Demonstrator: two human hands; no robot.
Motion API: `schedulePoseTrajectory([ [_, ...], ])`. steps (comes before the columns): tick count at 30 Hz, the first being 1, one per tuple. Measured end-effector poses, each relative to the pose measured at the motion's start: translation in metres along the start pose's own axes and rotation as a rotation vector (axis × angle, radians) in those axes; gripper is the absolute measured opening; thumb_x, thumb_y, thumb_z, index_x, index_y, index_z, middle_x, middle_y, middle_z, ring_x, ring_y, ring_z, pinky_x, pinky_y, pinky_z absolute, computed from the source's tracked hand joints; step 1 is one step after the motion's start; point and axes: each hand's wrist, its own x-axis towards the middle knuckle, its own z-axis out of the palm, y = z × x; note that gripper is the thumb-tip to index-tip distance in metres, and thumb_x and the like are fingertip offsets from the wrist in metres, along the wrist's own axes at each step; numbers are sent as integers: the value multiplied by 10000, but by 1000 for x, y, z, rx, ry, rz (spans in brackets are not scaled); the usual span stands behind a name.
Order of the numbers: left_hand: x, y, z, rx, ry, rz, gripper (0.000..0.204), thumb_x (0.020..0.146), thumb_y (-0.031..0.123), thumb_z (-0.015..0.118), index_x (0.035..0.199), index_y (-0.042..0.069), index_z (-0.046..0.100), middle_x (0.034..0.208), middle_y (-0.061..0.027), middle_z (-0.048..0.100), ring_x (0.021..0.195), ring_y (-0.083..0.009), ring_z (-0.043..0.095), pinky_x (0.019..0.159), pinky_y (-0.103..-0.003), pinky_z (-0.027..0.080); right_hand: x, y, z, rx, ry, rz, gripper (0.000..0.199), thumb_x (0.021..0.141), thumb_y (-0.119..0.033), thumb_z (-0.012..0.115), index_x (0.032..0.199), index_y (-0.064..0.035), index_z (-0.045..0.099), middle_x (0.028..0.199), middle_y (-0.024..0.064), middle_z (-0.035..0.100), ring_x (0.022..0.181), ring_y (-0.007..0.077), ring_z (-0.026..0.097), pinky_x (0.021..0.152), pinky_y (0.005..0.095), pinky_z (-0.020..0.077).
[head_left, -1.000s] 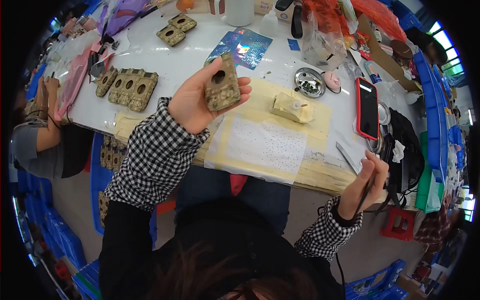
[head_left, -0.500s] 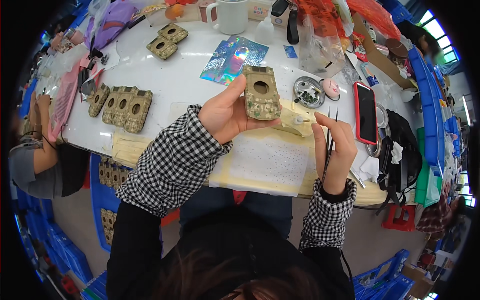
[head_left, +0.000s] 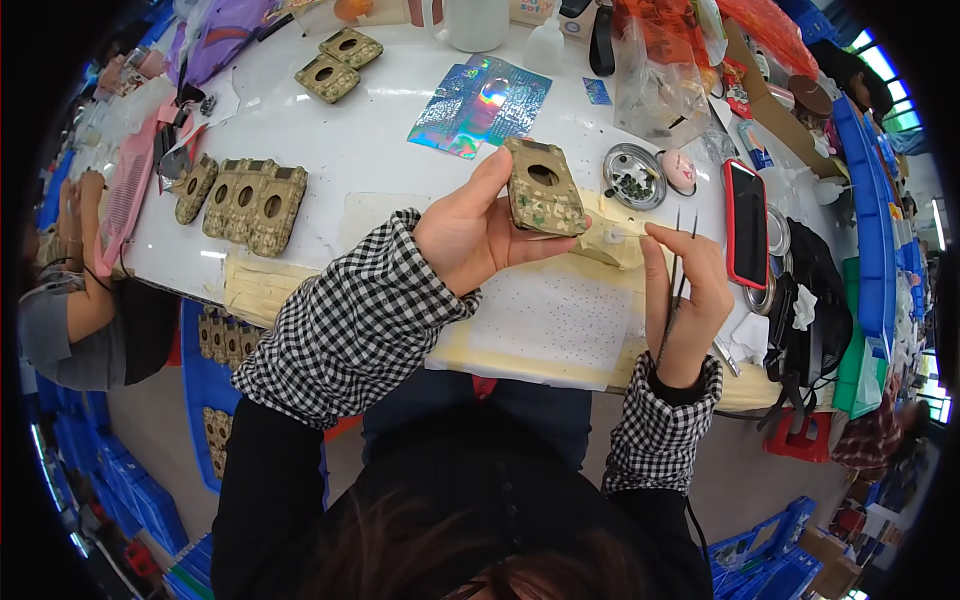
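My left hand (head_left: 478, 232) holds a camouflage-painted toy tank hull (head_left: 545, 190), slightly tilted, with its round hole facing up. Dark tweezers (head_left: 674, 290) rest in my right hand (head_left: 692, 292), their points up. At my right thumb and index fingertips is a thin pale stick (head_left: 630, 235), its other end over a yellowish taped block (head_left: 612, 250). Beyond that hand lies a round metal dish (head_left: 634, 177) of small dark green parts. Beneath both hands, a white sheet (head_left: 545, 320) dotted with tiny specks covers the table edge.
Several matching hulls (head_left: 255, 205) stand at the left, with two more (head_left: 328, 77) farther back. Shiny holographic film (head_left: 480, 105) lies behind my left hand. A red-cased phone (head_left: 746, 225) and black bag (head_left: 805, 300) are at the right. Another person's arm (head_left: 88, 300) shows far left.
The hull in my left hand has shifted right and tilted. My right thumb and index fingertips have come to the pale stick at the taped block. The tweezers stay in that hand.
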Motion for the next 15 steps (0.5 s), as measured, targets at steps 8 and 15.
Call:
schedulePoseTrajectory([
  [8,-3,-7,7,117,-11,-78,561,992,471,249,1356,55,342,1266,-159,515,1106,-254,582,892,-322,539,2,-28,-6,437,114,50,117,843,24,602,960,24,613,839,128,603,756,162,543,702,252,417],
  [15,-4,-11,8,143,-12,-77,537,995,468,251,1348,78,361,1251,-110,529,1084,-197,588,885,-322,537,3,-24,15,493,-39,20,108,946,-55,484,990,33,527,923,148,636,825,170,627,800,282,467],
])
